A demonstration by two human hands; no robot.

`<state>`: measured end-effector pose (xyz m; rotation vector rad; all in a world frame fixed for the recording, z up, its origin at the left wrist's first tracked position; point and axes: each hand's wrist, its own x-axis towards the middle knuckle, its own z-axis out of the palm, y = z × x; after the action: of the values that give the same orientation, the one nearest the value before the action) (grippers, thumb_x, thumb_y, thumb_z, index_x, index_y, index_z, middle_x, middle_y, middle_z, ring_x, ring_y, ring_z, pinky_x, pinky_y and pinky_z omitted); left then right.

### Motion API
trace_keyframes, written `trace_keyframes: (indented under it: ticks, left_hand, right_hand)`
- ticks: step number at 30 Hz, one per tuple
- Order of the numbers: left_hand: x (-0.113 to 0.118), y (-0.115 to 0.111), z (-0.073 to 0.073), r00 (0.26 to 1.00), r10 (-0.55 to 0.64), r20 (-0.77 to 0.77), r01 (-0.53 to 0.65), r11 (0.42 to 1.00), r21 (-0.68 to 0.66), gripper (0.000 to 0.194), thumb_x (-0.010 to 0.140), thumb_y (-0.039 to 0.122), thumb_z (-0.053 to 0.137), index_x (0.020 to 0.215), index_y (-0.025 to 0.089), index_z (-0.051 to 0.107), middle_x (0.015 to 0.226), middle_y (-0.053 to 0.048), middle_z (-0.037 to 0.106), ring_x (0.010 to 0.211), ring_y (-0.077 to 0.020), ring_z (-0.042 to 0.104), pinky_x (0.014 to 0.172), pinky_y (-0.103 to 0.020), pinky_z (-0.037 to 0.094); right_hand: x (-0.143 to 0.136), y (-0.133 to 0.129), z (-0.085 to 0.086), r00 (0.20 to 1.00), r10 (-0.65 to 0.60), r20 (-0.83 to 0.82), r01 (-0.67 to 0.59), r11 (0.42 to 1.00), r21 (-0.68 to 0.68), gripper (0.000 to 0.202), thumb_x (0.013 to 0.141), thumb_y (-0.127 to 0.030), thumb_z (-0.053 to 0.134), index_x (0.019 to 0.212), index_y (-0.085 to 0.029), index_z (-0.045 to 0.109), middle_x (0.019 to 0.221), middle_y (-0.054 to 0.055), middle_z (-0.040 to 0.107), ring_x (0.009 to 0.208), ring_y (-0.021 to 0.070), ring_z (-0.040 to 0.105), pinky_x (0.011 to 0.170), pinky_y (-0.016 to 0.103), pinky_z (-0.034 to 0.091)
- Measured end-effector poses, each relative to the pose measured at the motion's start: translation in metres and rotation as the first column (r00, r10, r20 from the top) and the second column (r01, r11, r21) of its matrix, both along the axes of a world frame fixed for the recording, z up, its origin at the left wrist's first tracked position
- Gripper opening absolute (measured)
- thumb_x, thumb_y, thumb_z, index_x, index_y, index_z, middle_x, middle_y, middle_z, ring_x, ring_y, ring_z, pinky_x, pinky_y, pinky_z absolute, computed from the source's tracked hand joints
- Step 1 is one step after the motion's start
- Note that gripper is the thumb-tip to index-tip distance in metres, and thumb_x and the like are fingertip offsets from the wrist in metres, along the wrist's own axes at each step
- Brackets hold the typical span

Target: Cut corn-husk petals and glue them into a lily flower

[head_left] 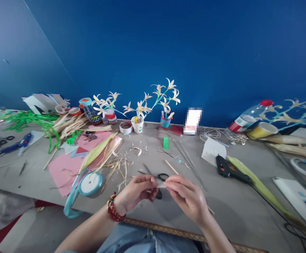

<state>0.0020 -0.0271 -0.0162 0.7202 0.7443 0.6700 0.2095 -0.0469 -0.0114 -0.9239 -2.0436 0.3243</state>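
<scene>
My left hand (142, 188) and right hand (188, 196) meet near centre, fingertips pinched narrow on small pale strip (161, 184) between them, over scissors (150, 172) on grey table (229, 211). Seemingly done: pale flowers (141, 108) on stems, far centre, in white cup (137, 126). Strip looks unfinished; leftward, loose pale scraps (116, 165) and yellow-green husk (96, 154) lie unassembled.

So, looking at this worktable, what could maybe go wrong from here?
The thin pale strip pinched between the left hand and the right hand might tear or slip if pulled. The scissors lie with blades apart close by the hands, so a finger could brush an edge. The light-blue ribbon hangs over the table edge; a forearm or knee might catch it and drag its spool down.
</scene>
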Motion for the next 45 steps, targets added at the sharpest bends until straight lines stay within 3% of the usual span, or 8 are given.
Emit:
trace_keyframes:
  ticks: [4, 9, 18, 23, 27, 33, 41, 45]
  left_hand:
    - [0.0, -0.002, 0.0, 0.999, 0.046, -0.013, -0.046, 0.997, 0.067, 0.017, 0.078, 0.028, 0.07, 0.076, 0.013, 0.062, 0.065, -0.002, 0.06, 0.059, -0.0103, 0.055, 0.062, -0.023, 0.044]
    - [-0.003, 0.0, 0.001, 0.988, 0.13, -0.078, -0.109, 0.967, 0.232, 0.02, 0.08, 0.031, 0.069, 0.076, 0.012, 0.063, 0.068, -0.002, 0.059, 0.063, -0.0097, 0.054, 0.065, -0.022, 0.043]
    - [0.001, 0.007, 0.008, 0.995, 0.09, -0.047, -0.076, 0.969, 0.234, 0.023, 0.082, 0.033, 0.069, 0.078, 0.012, 0.063, 0.07, -0.003, 0.061, 0.064, -0.0105, 0.056, 0.067, -0.023, 0.045]
    - [0.007, 0.003, 0.011, 0.989, 0.142, -0.043, -0.123, 0.948, 0.294, 0.021, 0.081, 0.032, 0.068, 0.078, 0.012, 0.063, 0.069, -0.002, 0.06, 0.063, -0.0112, 0.057, 0.066, -0.024, 0.047]
    - [0.014, -0.003, 0.009, 0.968, 0.224, -0.112, -0.159, 0.895, 0.418, 0.023, 0.085, 0.035, 0.064, 0.081, 0.013, 0.062, 0.069, -0.001, 0.06, 0.062, -0.0108, 0.056, 0.064, -0.023, 0.047]
    - [0.013, -0.012, 0.002, 0.915, 0.329, -0.236, -0.129, 0.789, 0.601, 0.025, 0.088, 0.038, 0.06, 0.081, 0.013, 0.063, 0.072, -0.004, 0.062, 0.067, -0.0133, 0.058, 0.065, -0.024, 0.047]
    - [0.013, -0.015, -0.005, 0.938, 0.308, -0.158, -0.162, 0.795, 0.585, 0.023, 0.087, 0.037, 0.062, 0.081, 0.014, 0.061, 0.074, -0.003, 0.061, 0.067, -0.0127, 0.056, 0.064, -0.023, 0.046]
    - [0.01, -0.012, -0.005, 0.951, 0.285, -0.122, -0.134, 0.733, 0.667, 0.022, 0.088, 0.034, 0.061, 0.078, 0.014, 0.06, 0.076, -0.004, 0.06, 0.071, -0.0133, 0.056, 0.067, -0.024, 0.045]
  right_hand:
    - [0.012, 0.001, -0.008, 0.986, -0.156, 0.065, 0.159, 0.986, -0.047, 0.026, 0.093, -0.019, 0.05, 0.117, -0.022, 0.06, 0.107, 0.011, 0.069, 0.08, 0.0171, 0.069, 0.074, 0.027, 0.054]
    - [0.044, -0.004, -0.035, 0.828, -0.445, 0.342, 0.509, 0.851, -0.127, 0.018, 0.092, -0.039, 0.051, 0.088, -0.023, 0.06, 0.084, 0.006, 0.067, 0.068, 0.0211, 0.064, 0.06, 0.029, 0.049]
    - [0.055, -0.006, -0.054, 0.832, -0.46, 0.312, 0.536, 0.811, -0.233, 0.017, 0.092, -0.033, 0.044, 0.081, -0.024, 0.053, 0.073, 0.003, 0.061, 0.061, 0.0199, 0.059, 0.056, 0.028, 0.041]
    - [0.015, -0.013, -0.03, 0.919, -0.381, -0.104, 0.243, 0.753, -0.611, 0.025, 0.098, -0.042, 0.04, 0.084, -0.023, 0.047, 0.061, -0.004, 0.05, 0.046, 0.0116, 0.044, 0.046, 0.022, 0.036]
    - [-0.022, -0.02, -0.012, 0.936, -0.234, -0.262, 0.015, 0.772, -0.636, 0.025, 0.098, -0.043, 0.043, 0.092, -0.02, 0.053, 0.071, -0.001, 0.053, 0.054, 0.012, 0.044, 0.05, 0.022, 0.036]
    - [-0.038, -0.017, -0.011, 0.911, -0.26, -0.319, 0.005, 0.782, -0.623, 0.033, 0.096, -0.047, 0.047, 0.078, -0.019, 0.054, 0.064, -0.002, 0.048, 0.057, 0.013, 0.045, 0.053, 0.023, 0.037]
    - [-0.044, -0.018, -0.01, 0.761, -0.382, -0.525, -0.295, 0.517, -0.804, 0.045, 0.083, -0.061, 0.06, 0.071, -0.02, 0.048, 0.05, -0.008, 0.039, 0.042, 0.0054, 0.025, 0.036, 0.017, 0.014]
    - [-0.043, -0.02, -0.008, 0.653, -0.44, -0.617, -0.499, 0.363, -0.787, 0.042, 0.08, -0.057, 0.066, 0.073, -0.019, 0.049, 0.043, -0.01, 0.038, 0.036, 0.0028, 0.018, 0.034, 0.016, 0.011]
